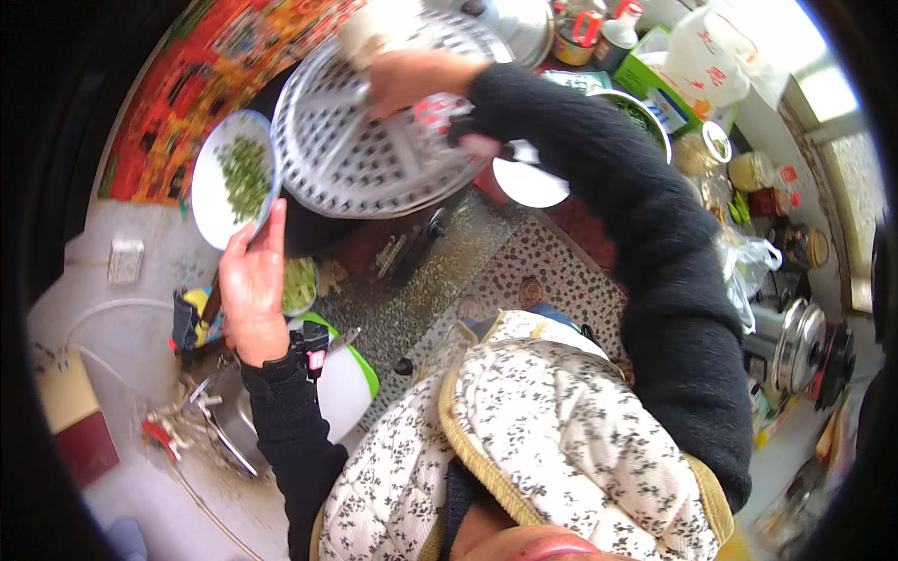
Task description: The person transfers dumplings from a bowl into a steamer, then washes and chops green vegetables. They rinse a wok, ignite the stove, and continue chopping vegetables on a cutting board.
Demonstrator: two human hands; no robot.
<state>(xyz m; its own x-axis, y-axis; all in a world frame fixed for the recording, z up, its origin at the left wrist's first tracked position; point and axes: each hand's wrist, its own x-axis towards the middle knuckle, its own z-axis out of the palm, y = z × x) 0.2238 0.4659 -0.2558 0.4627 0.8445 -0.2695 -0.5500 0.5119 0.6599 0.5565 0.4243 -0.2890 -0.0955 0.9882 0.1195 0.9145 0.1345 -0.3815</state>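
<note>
My left hand [258,287] holds a white bowl [207,179] by its near rim, tilted towards me. Chopped green onion [244,179] lies inside the bowl. Over a round perforated metal steamer tray [351,161] reaches my right hand [414,78], blurred by motion. At its fingers is a pale, cloth-like bundle [382,31], too smeared to name surely. The tray's holes and ribs show around the hand, and the bowl's right rim appears close beside the tray's edge. A white dish [531,184] is partly covered by my right sleeve.
A white cutting board with a green edge [344,393], a knife [345,339] and a bowl of cut green vegetable [299,286] are at my left, near a metal sink [235,421]. Bottles [621,31], jars [749,172], a pot of greens [635,116] and an electric cooker [786,347] line the right.
</note>
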